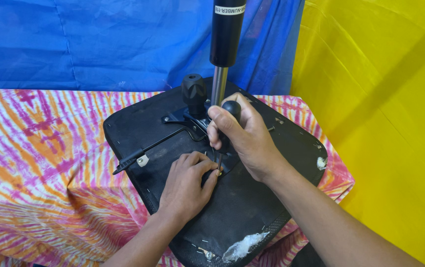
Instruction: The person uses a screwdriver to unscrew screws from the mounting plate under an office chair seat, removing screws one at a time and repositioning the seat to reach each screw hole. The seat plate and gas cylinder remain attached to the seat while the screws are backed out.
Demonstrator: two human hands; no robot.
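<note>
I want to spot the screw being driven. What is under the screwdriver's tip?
The tip meets the black bracket on the seat, beside the left hand's fingertips. The screw itself is hidden by those fingers.
</note>
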